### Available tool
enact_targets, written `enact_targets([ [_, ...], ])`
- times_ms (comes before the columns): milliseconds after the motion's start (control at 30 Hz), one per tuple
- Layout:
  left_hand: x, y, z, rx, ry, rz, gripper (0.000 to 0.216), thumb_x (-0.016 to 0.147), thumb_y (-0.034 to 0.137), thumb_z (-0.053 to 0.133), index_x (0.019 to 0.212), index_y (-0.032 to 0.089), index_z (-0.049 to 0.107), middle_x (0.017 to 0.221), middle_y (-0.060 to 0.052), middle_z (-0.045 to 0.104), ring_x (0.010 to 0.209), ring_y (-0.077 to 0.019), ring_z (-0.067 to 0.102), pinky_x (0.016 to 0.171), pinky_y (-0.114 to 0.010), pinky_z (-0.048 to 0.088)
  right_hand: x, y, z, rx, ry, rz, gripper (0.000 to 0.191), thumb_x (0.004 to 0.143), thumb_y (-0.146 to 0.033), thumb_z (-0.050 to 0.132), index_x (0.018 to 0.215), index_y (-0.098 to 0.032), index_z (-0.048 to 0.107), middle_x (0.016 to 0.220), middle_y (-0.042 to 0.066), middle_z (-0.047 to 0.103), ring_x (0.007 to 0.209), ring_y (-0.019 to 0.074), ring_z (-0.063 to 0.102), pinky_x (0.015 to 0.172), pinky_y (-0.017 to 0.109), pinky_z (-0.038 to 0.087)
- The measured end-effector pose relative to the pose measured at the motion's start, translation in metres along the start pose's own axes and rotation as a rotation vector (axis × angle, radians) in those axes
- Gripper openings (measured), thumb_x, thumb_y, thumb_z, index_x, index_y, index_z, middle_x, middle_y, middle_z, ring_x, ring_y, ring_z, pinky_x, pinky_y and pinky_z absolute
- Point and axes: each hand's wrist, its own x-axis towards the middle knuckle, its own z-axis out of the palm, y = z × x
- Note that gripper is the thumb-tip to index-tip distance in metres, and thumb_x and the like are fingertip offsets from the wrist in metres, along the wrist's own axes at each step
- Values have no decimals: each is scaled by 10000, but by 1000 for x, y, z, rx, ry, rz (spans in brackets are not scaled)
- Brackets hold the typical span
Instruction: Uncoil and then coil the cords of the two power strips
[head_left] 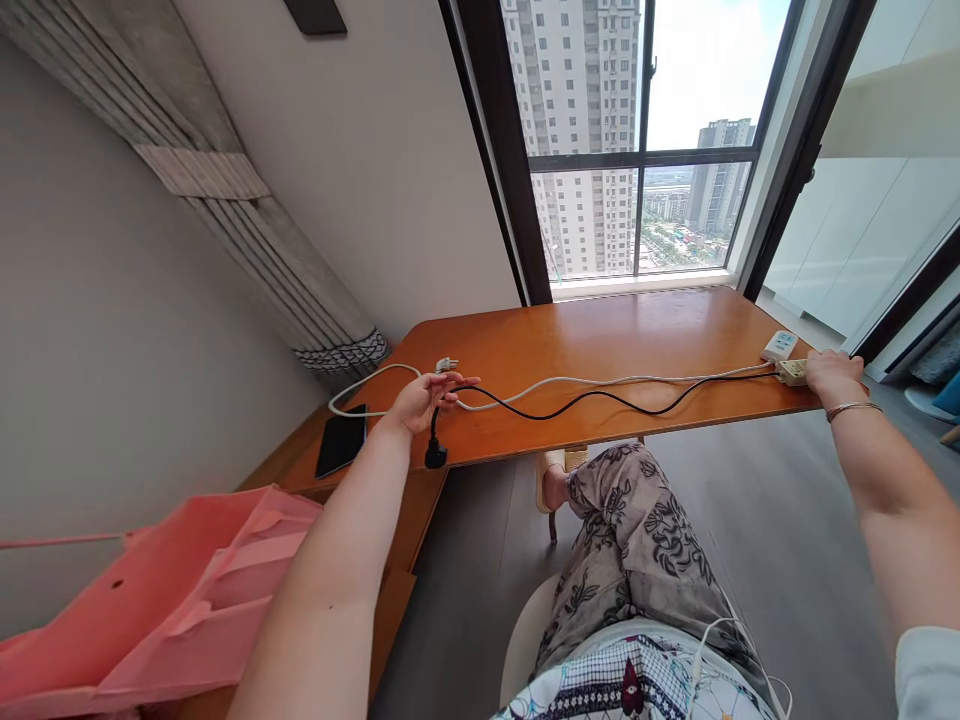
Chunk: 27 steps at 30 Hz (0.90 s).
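Note:
My left hand (pixel 429 398) is at the left part of the wooden desk and holds the black power cord (pixel 577 398) close to its end, some fingers stretched out. Below that hand the black plug (pixel 436 454) dangles at the desk's front edge. My right hand (pixel 834 374) grips a cream power strip (pixel 792 373) at the right end of the desk, covering part of it. From the strip the black cord runs leftward in loose waves. A white plug (pixel 447 365) lies just beyond my left hand, and a white cable (pixel 555 381) stretches across the desktop.
Behind the power strip is a white socket block (pixel 780 346). A black tablet-like object (pixel 341 442) lies left of my left forearm. The wooden desk (pixel 600 335) stands against the window. A pink bag or organizer (pixel 187 590) is at lower left, by a grey curtain (pixel 247 220).

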Motion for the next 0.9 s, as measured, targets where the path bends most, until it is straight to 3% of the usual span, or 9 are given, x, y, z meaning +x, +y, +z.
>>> enact_targets([
  [67,4,5,4,129,-3,70,138,774,269,590,809,147,646,960,-108,755,421,-49,423,356,-173,293,-2,-15,-7,-9,-34,-3,311,910,-108,472,1101,-145,715,1147,301,658,1143,358,618,851,475,453],
  [133,8,9,13,354,32,165,210,731,333,662,846,157,662,927,-85,751,478,-75,475,407,-185,338,-9,-38,-14,36,-28,-102,383,922,-183,487,1260,-125,656,1275,277,629,1210,344,582,915,457,448],
  [233,10,13,28,749,121,342,213,686,317,704,837,173,666,915,-68,745,737,-169,650,633,-254,510,-32,-81,-16,167,16,-391,438,981,-342,425,1279,-122,660,1306,217,647,1248,335,568,1020,471,426],
  [333,4,11,39,1099,286,601,250,753,290,631,972,179,676,1078,-96,727,1004,-250,676,864,-342,529,-60,-117,-6,263,1,-767,455,999,-426,392,1234,-195,706,1311,146,670,1272,309,565,1112,483,372],
  [400,-1,6,41,1310,398,745,379,798,300,588,1153,183,647,1255,-120,666,1110,-289,650,903,-382,522,-74,-132,5,290,-21,-913,458,992,-448,408,1267,-220,696,1348,136,653,1287,306,560,1135,502,360],
  [500,-5,-5,34,1574,389,797,492,831,316,553,1300,175,587,1379,-156,585,1169,-330,619,873,-412,533,-82,-140,21,290,-50,-910,528,978,-447,435,1415,-194,588,1465,156,562,1356,319,515,1149,515,369],
  [700,2,-32,15,1830,146,732,417,845,252,477,1203,138,658,1182,-181,689,1111,-336,630,900,-447,509,-66,-129,33,274,-99,-775,558,950,-244,397,1484,-133,514,1545,164,470,1428,319,451,1182,485,367],
  [800,7,-39,20,1849,53,730,399,821,233,495,1158,156,695,1167,-178,708,1111,-337,635,963,-481,470,-62,-127,29,306,-108,-772,587,876,-201,454,1451,-136,552,1560,153,453,1418,330,460,1185,508,356],
  [900,12,-41,35,1844,58,748,411,815,220,502,1168,181,707,1330,-169,656,1215,-334,602,1077,-516,390,-70,-138,17,413,-91,-819,540,869,-231,465,1385,-162,610,1520,132,509,1393,318,481,1180,519,349],
])
